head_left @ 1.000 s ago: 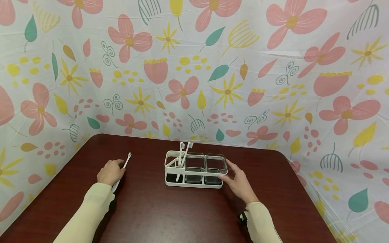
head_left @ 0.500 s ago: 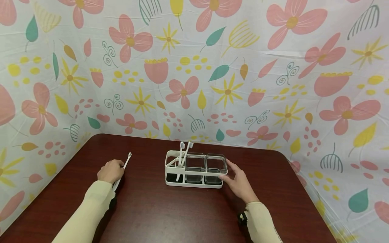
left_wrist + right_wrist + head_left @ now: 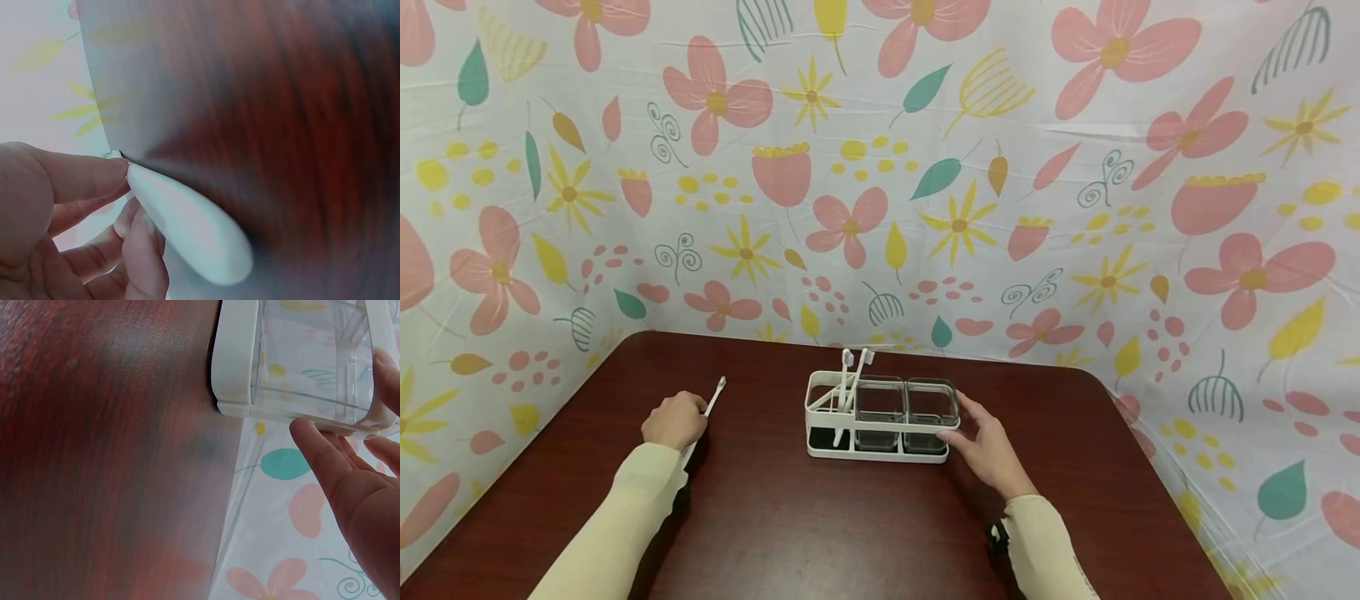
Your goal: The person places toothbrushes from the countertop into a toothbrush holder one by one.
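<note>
At the left of the table my left hand (image 3: pixel 674 421) holds a white toothbrush (image 3: pixel 712 398), bristle head pointing away from me. In the left wrist view its thick rounded handle (image 3: pixel 195 228) comes out between thumb and fingers, low over the wood. A white toothbrush holder (image 3: pixel 831 419) stands upright near the table's middle. Its left section has two white toothbrushes leaning in it, one (image 3: pixel 844 385) beside the other (image 3: pixel 861 375). Two clear cups fill the rest, a middle cup (image 3: pixel 880 402) and a right cup (image 3: pixel 932 404). My right hand (image 3: pixel 992 450) grips the holder's right end, thumb in front, fingers behind.
The dark red-brown wooden table (image 3: pixel 820 533) has rounded far corners. Directly behind it and along both sides hangs a white cloth (image 3: pixel 880 175) printed with flowers and leaves. A black band (image 3: pixel 997 537) shows at my right wrist.
My left hand and its toothbrush have shifted very slightly right and away from me. The right hand and the toothbrush holder stay as they were; the head view has moved a touch.
</note>
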`<state>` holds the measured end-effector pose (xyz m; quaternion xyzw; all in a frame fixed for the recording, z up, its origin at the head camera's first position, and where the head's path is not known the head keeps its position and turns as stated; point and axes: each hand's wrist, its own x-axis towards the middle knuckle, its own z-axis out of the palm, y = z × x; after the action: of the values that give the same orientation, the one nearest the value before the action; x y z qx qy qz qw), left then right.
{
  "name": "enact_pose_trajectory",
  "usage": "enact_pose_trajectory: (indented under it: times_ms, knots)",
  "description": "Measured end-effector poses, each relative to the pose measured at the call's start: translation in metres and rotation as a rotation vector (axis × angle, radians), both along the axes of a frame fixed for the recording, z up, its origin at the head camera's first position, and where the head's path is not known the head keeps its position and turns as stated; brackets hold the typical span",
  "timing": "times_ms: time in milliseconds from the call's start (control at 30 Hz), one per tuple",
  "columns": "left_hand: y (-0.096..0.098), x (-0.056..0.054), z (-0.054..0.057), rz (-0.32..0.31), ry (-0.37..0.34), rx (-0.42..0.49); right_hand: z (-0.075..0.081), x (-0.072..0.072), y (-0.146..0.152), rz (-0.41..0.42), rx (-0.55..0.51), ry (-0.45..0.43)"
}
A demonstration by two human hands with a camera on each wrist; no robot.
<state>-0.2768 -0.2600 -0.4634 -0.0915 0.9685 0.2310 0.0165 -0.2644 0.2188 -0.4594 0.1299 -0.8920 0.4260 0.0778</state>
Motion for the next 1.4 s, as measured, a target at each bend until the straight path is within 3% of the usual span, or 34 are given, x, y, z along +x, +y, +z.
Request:
enact_pose_trajectory:
  times_ms: [767,1400]
  knots:
    - [0.01,-0.008,-0.006,0.014,0.007,-0.003,-0.001,0.0,0.0,0.003,-0.023,-0.007]
    - [0.013,-0.005,-0.009,-0.007,0.029,-0.008,-0.002,0.0,-0.001,0.001,-0.045,-0.012]
